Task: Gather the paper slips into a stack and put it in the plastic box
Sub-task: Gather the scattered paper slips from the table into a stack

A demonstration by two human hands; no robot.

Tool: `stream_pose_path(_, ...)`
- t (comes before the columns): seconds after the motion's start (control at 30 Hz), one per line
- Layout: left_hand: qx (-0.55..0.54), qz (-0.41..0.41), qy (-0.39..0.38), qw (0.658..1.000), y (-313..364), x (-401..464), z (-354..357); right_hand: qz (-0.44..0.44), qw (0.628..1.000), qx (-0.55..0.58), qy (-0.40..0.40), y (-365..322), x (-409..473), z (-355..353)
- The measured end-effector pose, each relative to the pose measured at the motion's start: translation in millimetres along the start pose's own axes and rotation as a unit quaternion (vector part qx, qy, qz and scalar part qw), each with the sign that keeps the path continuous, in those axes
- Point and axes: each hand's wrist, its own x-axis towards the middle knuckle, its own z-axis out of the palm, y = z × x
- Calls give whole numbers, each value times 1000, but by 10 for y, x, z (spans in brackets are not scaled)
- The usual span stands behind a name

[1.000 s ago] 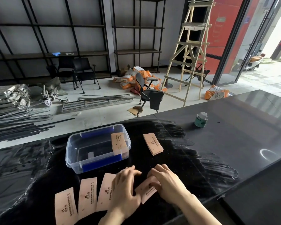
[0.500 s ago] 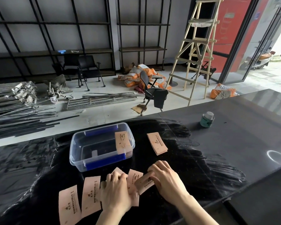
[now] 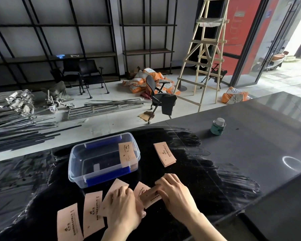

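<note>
Early on: both hands, left (image 3: 123, 206) & right (image 3: 176, 193), press flat, gripping nothing, on slips (image 3: 147, 193) near desk (image 3: 250, 153) edge, w/ two loose left, some far right, one in box (image 3: 102, 160).

Clear plastic box (image 3: 103, 159), glossy tabletop (image 3: 250, 162)

My left hand (image 3: 124, 208) lies palm down at the lower middle of the frame, fingers (image 3: 119, 193) together and pointing up the picture. My right hand (image 3: 176, 193) sits just to its right, palm down, fingers curled leftward toward the other, bare forearm running off the lower right.
</note>
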Motion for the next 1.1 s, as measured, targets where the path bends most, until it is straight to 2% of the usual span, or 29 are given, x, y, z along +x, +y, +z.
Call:
stream_pose_path(0.1,-40,-10,-3,999,10,18,-59,-4,1000,0,0,18,-14,-10)
stream_pose_path(0.17,-79,-4,23,997,-1,6,-102,-4,1000,-5,5,25,-32,2)
stream_pose_path(0.27,-195,27,59,979,-35,42,-112,-1,1000,-9,11,23,-73,48)
stream_pose_path(0.43,-357,94,-7,929,37,46,-145,-9,1000,0,12,-53,-90,88)
stream_pose_path(0.5,-385,110,-26,916,77,32,-101,-22,1000,-21,5,-99,-69,125)
stream_pose_path(0.57,-391,119,-5,913,77,37,-33,-40,999,-28,-12,-132,-46,162)
stream_pose_path(0.63,-435,85,50,895,25,38,40,-51,997,-41,-32,-142,-31,185)
stream_pose_path(0.7,-420,25,136,897,-80,67,61,-50,997,-54,-36,-149,-16,209)
stream_pose_path(0.77,-325,-14,179,928,-234,96,49,-38,997,-55,-40,-164,10,230)
stream_pose_path(0.83,-150,-58,146,976,-373,100,26,-31,997,-55,-47,-191,48,234)
stream_pose_path(0.9,-23,-83,119,989,-458,70,9,-28,996,-54,-58,-215,94,230)
stream_pose_path(0.97,-6,-77,114,991,-472,19,4,-33,996,-54,-68,-233,133,238)
stream_pose_path(1.1,-105,-65,117,985,-519,27,-12,-50,994,-43,-88,-253,168,246)
